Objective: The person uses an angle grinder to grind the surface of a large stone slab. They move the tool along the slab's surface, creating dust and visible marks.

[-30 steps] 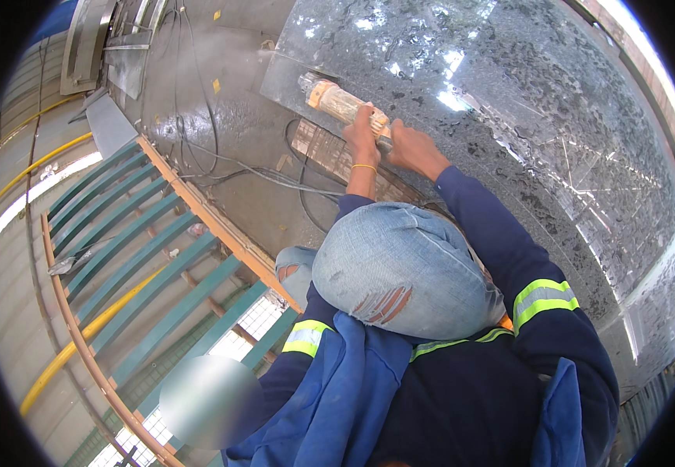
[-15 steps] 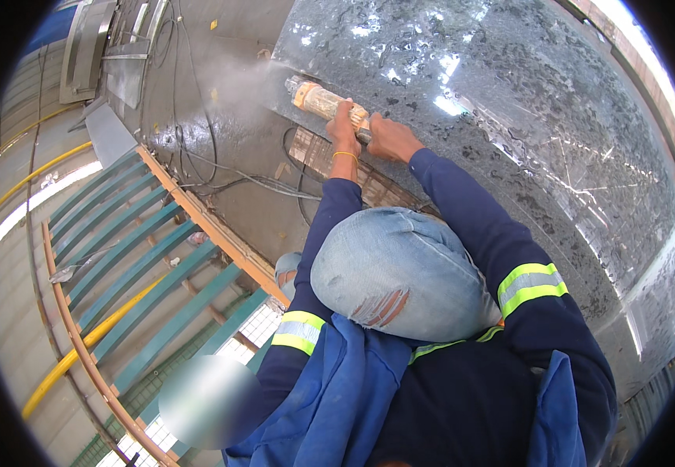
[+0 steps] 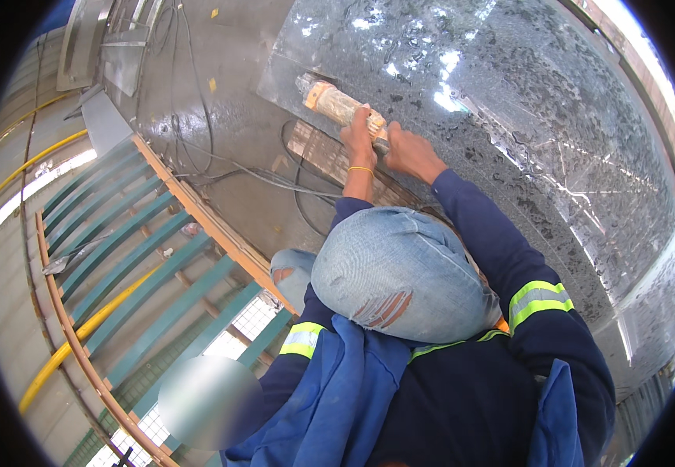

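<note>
An angle grinder (image 3: 333,102) with a dusty yellow-orange body lies across the near-left edge of a wet, dark grey slab (image 3: 524,132). Its head points to the upper left, blurred, so the disc cannot be made out. My left hand (image 3: 359,138) is wrapped round the rear half of the body, a thin yellow band on the wrist. Just to its right, my right hand (image 3: 414,153) closes round the tool's back end. Water pools and bright reflections cover the slab's top.
A brown timber piece (image 3: 314,145) lies below the slab's edge. Grey cables (image 3: 275,180) cross the wet floor (image 3: 236,86). To the left stand teal slats (image 3: 147,268) in an orange-brown frame, a yellow pipe (image 3: 65,350) and metal sheets (image 3: 84,43). My bent denim knee (image 3: 400,272) is close by.
The grinder and both hands have shifted slightly right and toward me along the slab's edge. The pale spray cloud at the tool's head has cleared.
</note>
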`<action>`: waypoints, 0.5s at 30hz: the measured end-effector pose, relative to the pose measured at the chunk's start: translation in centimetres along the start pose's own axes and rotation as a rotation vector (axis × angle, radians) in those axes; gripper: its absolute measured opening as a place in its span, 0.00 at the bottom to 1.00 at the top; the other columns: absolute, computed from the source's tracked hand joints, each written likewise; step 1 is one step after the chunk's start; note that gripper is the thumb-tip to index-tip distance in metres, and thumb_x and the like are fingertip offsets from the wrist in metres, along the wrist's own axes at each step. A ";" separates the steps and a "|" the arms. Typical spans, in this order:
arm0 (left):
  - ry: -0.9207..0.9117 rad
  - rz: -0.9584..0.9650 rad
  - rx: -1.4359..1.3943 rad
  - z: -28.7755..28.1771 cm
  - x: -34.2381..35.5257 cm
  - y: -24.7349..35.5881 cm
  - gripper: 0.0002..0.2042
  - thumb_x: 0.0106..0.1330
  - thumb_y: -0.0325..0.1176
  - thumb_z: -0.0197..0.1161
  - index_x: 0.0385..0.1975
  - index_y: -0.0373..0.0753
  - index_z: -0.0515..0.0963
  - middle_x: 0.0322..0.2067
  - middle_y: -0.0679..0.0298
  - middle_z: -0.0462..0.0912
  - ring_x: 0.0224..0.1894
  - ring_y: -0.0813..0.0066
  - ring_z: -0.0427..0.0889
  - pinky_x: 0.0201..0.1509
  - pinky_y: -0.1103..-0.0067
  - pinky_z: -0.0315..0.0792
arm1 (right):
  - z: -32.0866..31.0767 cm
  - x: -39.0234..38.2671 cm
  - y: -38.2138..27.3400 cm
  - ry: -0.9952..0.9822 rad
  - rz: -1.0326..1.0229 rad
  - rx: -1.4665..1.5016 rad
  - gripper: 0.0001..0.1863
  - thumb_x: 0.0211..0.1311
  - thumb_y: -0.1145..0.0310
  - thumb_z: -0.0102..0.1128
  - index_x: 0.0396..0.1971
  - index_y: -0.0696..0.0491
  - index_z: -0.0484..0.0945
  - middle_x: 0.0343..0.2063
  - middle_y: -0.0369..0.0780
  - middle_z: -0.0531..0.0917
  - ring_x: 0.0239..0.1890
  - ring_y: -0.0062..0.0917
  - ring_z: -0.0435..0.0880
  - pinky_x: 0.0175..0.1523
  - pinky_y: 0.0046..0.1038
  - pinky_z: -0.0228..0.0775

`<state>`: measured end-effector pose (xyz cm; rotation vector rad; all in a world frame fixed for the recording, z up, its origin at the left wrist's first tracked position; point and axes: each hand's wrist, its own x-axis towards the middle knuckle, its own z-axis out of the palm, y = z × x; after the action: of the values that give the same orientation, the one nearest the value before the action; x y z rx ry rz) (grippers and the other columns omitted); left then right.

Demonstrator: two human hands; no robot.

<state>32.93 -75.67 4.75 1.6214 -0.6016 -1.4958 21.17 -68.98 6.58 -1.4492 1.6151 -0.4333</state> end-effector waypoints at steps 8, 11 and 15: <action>-0.035 -0.080 -0.040 -0.6 2.7 2.1 0.18 0.60 0.36 0.70 0.45 0.33 0.76 0.36 0.61 0.81 0.34 0.67 0.84 0.40 0.69 0.79 | 0.0 2.4 -1.6 -0.002 0.009 -0.013 0.22 0.53 0.67 0.62 0.44 0.66 0.70 0.36 0.61 0.85 0.41 0.54 0.87 0.45 0.49 0.79; -0.040 -0.123 -0.035 -0.8 3.5 2.5 0.17 0.60 0.36 0.69 0.44 0.36 0.75 0.35 0.61 0.81 0.35 0.66 0.84 0.39 0.67 0.80 | -0.5 2.7 -2.3 -0.026 0.028 -0.008 0.23 0.53 0.67 0.62 0.45 0.66 0.70 0.38 0.60 0.85 0.43 0.54 0.87 0.47 0.48 0.79; -0.122 -0.090 -0.139 -1.7 4.7 2.2 0.16 0.61 0.37 0.69 0.44 0.38 0.73 0.33 0.60 0.80 0.34 0.64 0.85 0.40 0.65 0.81 | -1.0 2.3 -2.8 -0.035 0.033 -0.017 0.22 0.52 0.70 0.62 0.46 0.66 0.72 0.40 0.59 0.86 0.45 0.54 0.87 0.49 0.47 0.79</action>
<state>35.79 -80.25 3.81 1.4755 -0.4850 -1.6736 22.31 -72.10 8.37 -1.4331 1.6163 -0.3744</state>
